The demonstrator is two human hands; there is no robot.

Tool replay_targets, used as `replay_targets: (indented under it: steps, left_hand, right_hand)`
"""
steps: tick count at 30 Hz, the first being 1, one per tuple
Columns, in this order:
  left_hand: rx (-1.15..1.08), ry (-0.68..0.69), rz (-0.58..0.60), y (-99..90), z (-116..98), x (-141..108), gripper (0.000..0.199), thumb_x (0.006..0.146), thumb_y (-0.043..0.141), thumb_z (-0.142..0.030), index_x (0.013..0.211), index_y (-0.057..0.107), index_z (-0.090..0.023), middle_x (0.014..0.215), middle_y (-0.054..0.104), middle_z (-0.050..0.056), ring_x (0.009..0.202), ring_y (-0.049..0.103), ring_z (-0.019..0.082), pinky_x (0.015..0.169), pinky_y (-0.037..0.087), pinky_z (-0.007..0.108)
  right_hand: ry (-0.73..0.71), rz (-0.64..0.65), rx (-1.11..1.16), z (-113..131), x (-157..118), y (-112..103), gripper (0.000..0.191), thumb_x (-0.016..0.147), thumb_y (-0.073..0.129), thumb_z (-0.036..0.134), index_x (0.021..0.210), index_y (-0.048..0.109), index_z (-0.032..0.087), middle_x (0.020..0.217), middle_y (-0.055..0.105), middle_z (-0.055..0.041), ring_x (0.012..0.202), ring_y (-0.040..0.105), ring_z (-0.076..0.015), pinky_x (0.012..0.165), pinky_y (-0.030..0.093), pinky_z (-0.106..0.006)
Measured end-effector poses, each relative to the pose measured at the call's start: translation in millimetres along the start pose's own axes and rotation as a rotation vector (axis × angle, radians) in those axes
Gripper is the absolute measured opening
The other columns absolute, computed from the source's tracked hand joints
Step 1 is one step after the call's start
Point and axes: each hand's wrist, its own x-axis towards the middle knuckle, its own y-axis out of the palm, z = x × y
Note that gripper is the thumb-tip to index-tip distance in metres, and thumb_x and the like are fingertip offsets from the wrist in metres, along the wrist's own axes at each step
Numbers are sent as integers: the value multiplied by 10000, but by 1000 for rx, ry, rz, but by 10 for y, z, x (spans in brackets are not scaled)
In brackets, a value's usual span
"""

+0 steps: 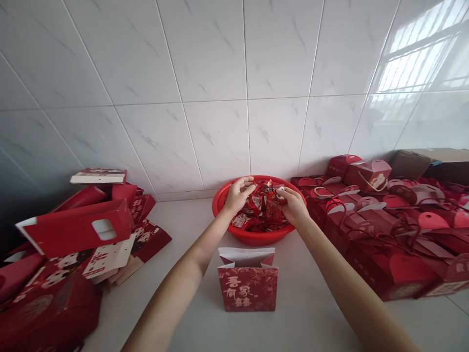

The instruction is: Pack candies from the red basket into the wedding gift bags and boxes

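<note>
A red plastic basket (256, 238) stands against the wall and holds several red-wrapped candies (255, 203). My left hand (238, 195) is over the basket's left side, fingers curled toward the thumb; what they grip, if anything, cannot be made out. On the right side of the basket, my right hand (293, 204) pinches a small wrapped candy (281, 191) between thumb and fingers. Nearer to me, between my forearms, a dark red paper gift box (248, 289) stands upright with its top open and pale lettering on the front.
Unfilled-looking red cartons and folded box pieces (80, 225) lie heaped on the left. Rows of red gift boxes with cord handles (388, 244) fill the right side. A brown carton (410, 164) sits behind them. White tiled wall (216, 137) rises behind the counter (183, 215).
</note>
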Motion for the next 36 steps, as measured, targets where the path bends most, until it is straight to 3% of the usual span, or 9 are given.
replay_targets:
  steps: [9, 19, 27, 31, 36]
  left_hand:
    - [22, 49, -60, 2, -10, -15, 299, 807, 718, -326, 1053, 681, -160, 1085, 752, 110, 1033, 705, 252, 931, 559, 390]
    - [196, 100, -133, 8, 13, -21, 193, 846, 632, -169, 1022, 712, -179, 1102, 765, 92, 1034, 716, 223, 956, 563, 373]
    - [304, 52, -113, -23, 23, -15, 285, 777, 565, -7, 909, 748, -181, 1056, 780, 62, 1029, 717, 208, 992, 549, 370]
    - [394, 50, 9, 4, -23, -50, 367, 732, 532, 31, 911, 765, -189, 1047, 783, 49, 1027, 717, 206, 951, 562, 341]
    - [609, 78, 382, 65, -58, -114, 331, 739, 585, -33, 941, 784, -203, 1037, 780, 36, 1019, 711, 223, 964, 540, 328]
  right_hand:
    - [14, -9, 13, -26, -1, 2, 263, 493, 884, 254, 628, 665, 200, 699, 658, 7, 729, 609, -169, 664, 617, -334]
    - [-35, -65, 50, -53, 39, -19, 275, 452, 886, 269, 600, 667, 193, 688, 644, 18, 705, 586, -156, 650, 608, -328]
    - [-90, -131, 74, -57, 50, -12, 257, 462, 861, 270, 604, 659, 195, 684, 635, 23, 705, 587, -152, 607, 592, -305]
    - [-106, -156, 89, -43, 34, 7, 239, 462, 842, 258, 605, 660, 198, 684, 642, 26, 707, 598, -152, 585, 585, -289]
    - [-113, -167, 101, -21, 13, 23, 198, 485, 806, 243, 602, 654, 194, 659, 652, 25, 672, 612, -148, 563, 577, -277]
